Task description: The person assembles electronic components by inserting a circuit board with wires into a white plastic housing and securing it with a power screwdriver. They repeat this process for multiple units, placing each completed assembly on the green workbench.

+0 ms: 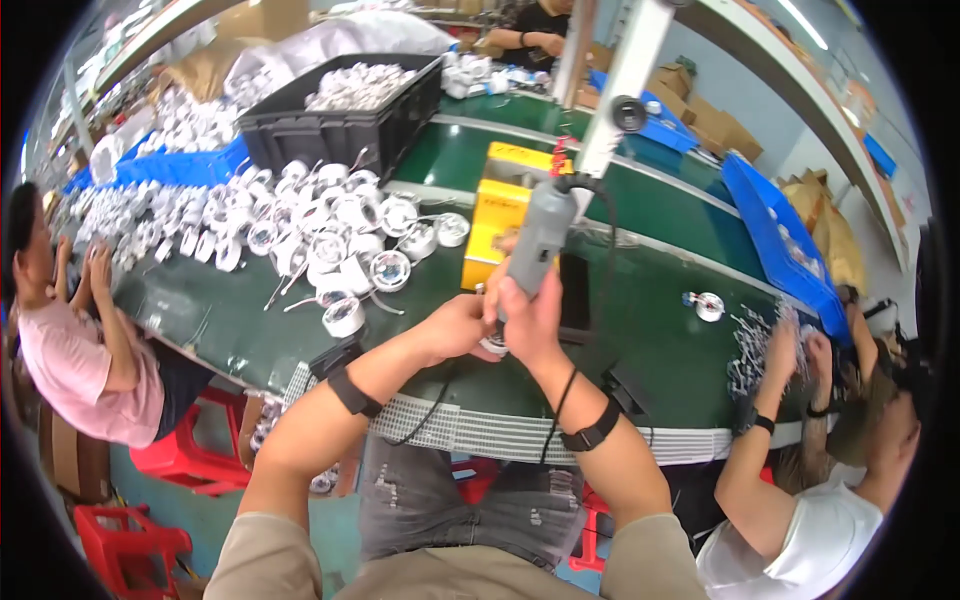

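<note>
We clamp the right grip [533, 318] around the gray power tool [541, 238], its body leaning and lower end downward, apparently to aim it at the white round part [494, 345]. We close the left grip [458, 328] on that part, low over the worktop [650, 375], presumably to steady it. White housings [328, 248] lie piled leftward, likely for easy reach.

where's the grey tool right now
In the head view, the grey tool is just right of centre, held in the right hand, by the yellow box.
</note>
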Available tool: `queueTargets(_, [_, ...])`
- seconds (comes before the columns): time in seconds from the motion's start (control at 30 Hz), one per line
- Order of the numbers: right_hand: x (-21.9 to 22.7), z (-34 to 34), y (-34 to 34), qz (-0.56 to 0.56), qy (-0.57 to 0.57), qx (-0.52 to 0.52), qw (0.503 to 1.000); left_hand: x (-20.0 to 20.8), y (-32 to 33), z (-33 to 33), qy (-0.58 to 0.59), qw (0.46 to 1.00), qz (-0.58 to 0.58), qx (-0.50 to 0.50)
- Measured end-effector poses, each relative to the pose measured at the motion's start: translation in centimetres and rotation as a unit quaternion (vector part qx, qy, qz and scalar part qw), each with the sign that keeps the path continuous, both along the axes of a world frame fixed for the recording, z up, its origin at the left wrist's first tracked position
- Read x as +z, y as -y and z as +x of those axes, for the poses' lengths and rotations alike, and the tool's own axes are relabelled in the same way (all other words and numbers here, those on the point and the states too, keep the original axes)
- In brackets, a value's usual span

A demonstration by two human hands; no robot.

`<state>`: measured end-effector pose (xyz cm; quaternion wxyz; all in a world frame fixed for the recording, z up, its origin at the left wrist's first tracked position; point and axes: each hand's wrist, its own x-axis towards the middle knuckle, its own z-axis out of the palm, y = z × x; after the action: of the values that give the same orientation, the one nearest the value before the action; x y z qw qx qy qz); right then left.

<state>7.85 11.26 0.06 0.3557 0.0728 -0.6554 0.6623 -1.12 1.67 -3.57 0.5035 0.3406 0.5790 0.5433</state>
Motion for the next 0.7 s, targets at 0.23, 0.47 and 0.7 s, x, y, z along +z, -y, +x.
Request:
queueTargets(0.23, [0.0, 3.6, -9.6, 0.060, 0.006, -0.282, 0.957, 3.3, 4.6, -5.9, -0.535, 0.736, -0.074, 0.408])
queueTargets(0.47, [-2.4, 13.7, -23.4, 0.390, 0.285, -0.552, 0.680, 3.5, 5.6, -7.2, -0.538, 0.682, 0.045, 0.493])
queueTargets(0.7, [-2.6, 12.7, -21.3, 0.420, 0.437, -0.437, 0.665, 5.4, 5.6, -4.8, -0.358, 0.916, -0.053, 0.173])
